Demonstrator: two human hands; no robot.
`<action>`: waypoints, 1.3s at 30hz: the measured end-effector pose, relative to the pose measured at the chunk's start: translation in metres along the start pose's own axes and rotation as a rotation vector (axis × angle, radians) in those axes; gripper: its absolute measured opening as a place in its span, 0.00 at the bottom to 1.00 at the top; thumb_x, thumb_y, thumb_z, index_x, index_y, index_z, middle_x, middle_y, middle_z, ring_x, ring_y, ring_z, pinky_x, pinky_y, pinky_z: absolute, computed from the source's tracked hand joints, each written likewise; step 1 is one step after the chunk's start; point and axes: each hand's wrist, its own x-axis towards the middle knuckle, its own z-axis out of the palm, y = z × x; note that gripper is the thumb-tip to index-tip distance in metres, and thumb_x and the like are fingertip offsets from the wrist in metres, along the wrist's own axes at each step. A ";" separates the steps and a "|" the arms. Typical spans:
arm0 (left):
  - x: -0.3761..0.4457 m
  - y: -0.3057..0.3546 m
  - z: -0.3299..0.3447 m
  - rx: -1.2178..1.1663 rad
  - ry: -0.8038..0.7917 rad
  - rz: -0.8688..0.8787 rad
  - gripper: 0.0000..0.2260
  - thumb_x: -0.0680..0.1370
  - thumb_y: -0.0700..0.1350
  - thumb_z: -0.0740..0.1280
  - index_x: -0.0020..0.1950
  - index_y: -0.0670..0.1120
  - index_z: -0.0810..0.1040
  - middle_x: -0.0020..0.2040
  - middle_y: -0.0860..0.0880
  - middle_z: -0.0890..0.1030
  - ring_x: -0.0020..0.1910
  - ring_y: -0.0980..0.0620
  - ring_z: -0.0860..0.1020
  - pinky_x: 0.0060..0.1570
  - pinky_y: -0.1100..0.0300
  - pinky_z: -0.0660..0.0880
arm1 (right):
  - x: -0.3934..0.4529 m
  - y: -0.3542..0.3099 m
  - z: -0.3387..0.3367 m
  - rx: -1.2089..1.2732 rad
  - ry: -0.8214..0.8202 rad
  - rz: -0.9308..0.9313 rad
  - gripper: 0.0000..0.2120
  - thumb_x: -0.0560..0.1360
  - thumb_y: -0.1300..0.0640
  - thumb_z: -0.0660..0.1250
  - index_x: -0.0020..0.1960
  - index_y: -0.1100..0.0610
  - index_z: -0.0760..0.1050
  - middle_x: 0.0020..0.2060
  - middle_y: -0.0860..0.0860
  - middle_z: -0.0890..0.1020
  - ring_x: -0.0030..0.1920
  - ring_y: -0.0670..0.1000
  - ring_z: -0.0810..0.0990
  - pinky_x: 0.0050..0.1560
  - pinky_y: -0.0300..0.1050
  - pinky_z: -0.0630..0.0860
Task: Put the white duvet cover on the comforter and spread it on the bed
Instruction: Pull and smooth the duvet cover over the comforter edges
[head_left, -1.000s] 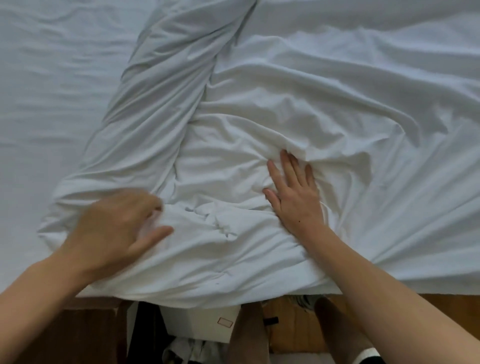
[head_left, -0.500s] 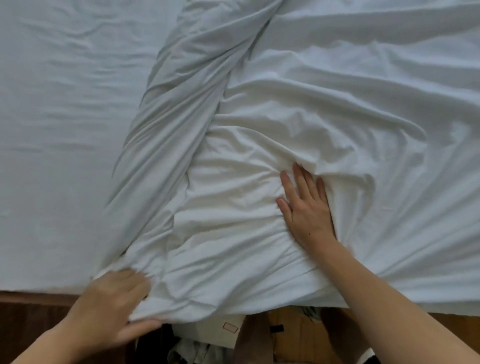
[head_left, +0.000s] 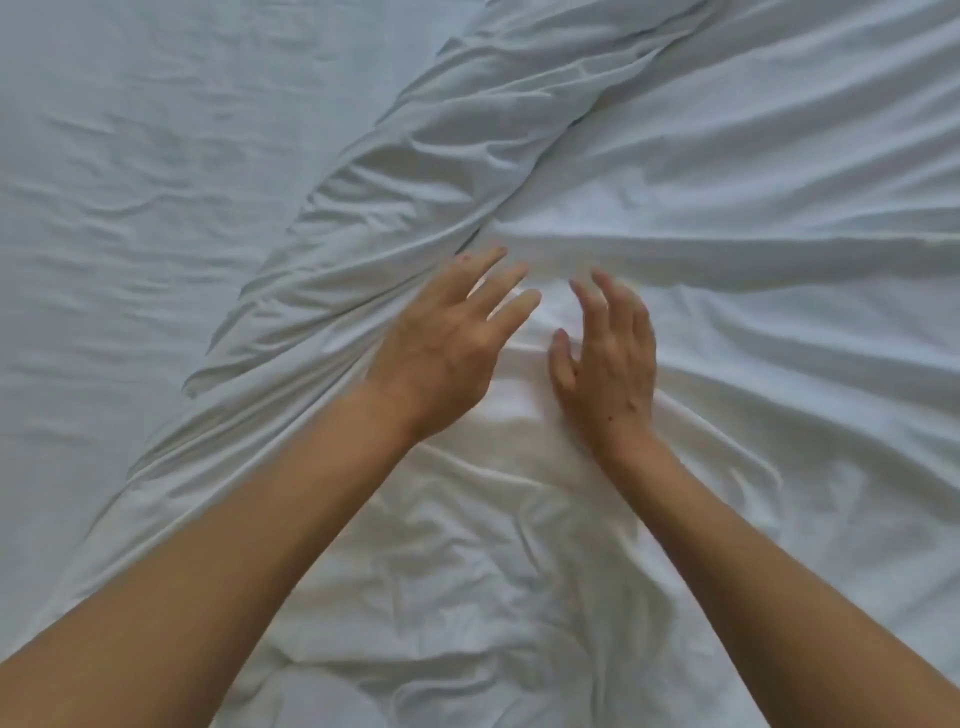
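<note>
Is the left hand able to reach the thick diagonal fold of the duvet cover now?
Probably yes. The open left hand is right beside the diagonal fold of the duvet cover, and nothing lies between them.

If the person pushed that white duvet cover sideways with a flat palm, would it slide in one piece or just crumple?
Probably crumple: the duvet cover already lies in long soft folds and a twisted ridge, so it looks floppy. It seems light and thin, given the fine wrinkles near the left hand and right hand. It would likely bunch ahead of the palm and drag over the bed sheet.
</note>
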 end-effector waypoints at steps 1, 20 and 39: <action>0.019 -0.002 0.003 0.025 -0.023 0.019 0.19 0.75 0.30 0.56 0.63 0.39 0.77 0.66 0.39 0.76 0.69 0.38 0.70 0.68 0.44 0.68 | 0.028 0.020 0.001 -0.040 -0.027 0.020 0.23 0.74 0.57 0.59 0.68 0.61 0.69 0.66 0.63 0.73 0.64 0.62 0.70 0.65 0.53 0.66; 0.231 -0.204 -0.016 0.414 -0.537 0.511 0.27 0.79 0.53 0.57 0.25 0.40 0.75 0.25 0.39 0.76 0.31 0.39 0.78 0.48 0.51 0.68 | 0.138 0.142 0.068 -0.244 0.018 0.116 0.25 0.75 0.53 0.58 0.71 0.57 0.70 0.72 0.61 0.68 0.72 0.60 0.66 0.72 0.54 0.59; 0.060 -0.162 0.003 0.262 -0.174 0.003 0.23 0.74 0.49 0.60 0.67 0.41 0.72 0.70 0.36 0.69 0.70 0.36 0.65 0.71 0.39 0.57 | 0.152 0.110 0.049 -0.261 -0.264 0.350 0.28 0.78 0.52 0.51 0.77 0.56 0.59 0.76 0.60 0.57 0.76 0.58 0.55 0.76 0.57 0.48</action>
